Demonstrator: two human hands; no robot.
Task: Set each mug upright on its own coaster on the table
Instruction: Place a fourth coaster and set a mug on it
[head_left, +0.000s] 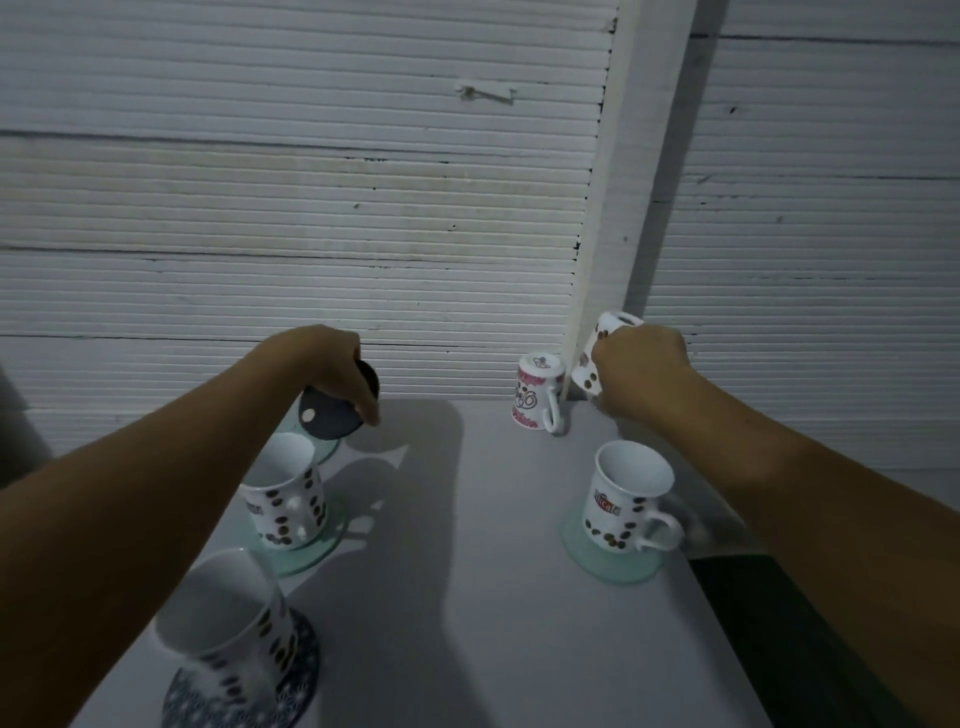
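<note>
My left hand (332, 364) grips a dark round coaster (330, 413), tilted above a clear green coaster (324, 449) at the table's far left. My right hand (641, 371) holds a white bean-patterned mug (597, 353) lifted off the table at the far right. An upside-down white mug with pink print (535, 392) stands beside it on the bare table. Three upright bean-patterned mugs sit on coasters: one (626, 496) on a green coaster (608, 558) at right, one (285, 493) on a green coaster (317, 545) at left, one (234, 618) on a dark patterned coaster (296, 675) near left.
The grey table (467, 597) ends at a ribbed white wall (311, 234) behind. A white upright post (613, 208) leans at the back right corner. The table's right edge drops to dark floor (805, 649).
</note>
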